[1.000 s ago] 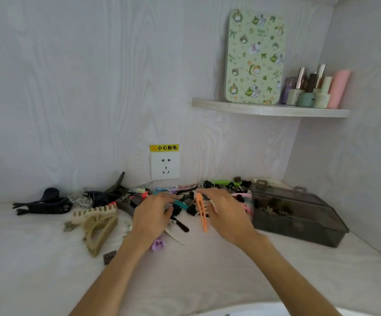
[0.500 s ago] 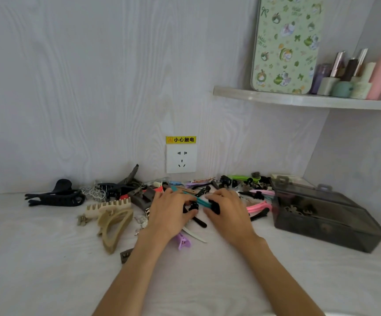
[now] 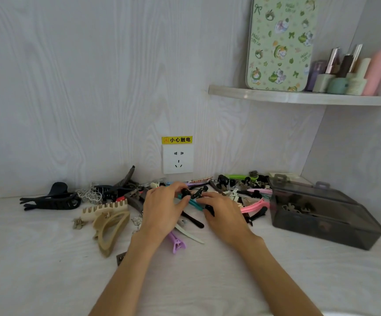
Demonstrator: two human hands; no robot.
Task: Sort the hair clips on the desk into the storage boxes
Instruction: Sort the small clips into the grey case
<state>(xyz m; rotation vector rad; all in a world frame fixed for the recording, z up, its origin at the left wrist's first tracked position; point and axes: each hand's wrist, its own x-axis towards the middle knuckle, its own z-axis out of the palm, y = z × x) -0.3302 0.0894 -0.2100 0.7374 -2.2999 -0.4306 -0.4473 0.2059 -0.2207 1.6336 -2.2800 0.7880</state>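
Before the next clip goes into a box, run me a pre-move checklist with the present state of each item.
1. Left hand grips a small black clip: ok.
2. Right hand grip: fingers curl on a dark clip, which one cannot tell.
3. Storage box within reach at the right: ok.
4. Box lid open: cannot tell.
5. Path from the pile to the box free: not ok, pink clips lie between.

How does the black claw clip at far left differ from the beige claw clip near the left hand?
The black claw clip is dark and lies lengthwise by the wall; the beige claw clip is pale, nearer the camera, and points toward it. Both lie loose on the desk, untouched.
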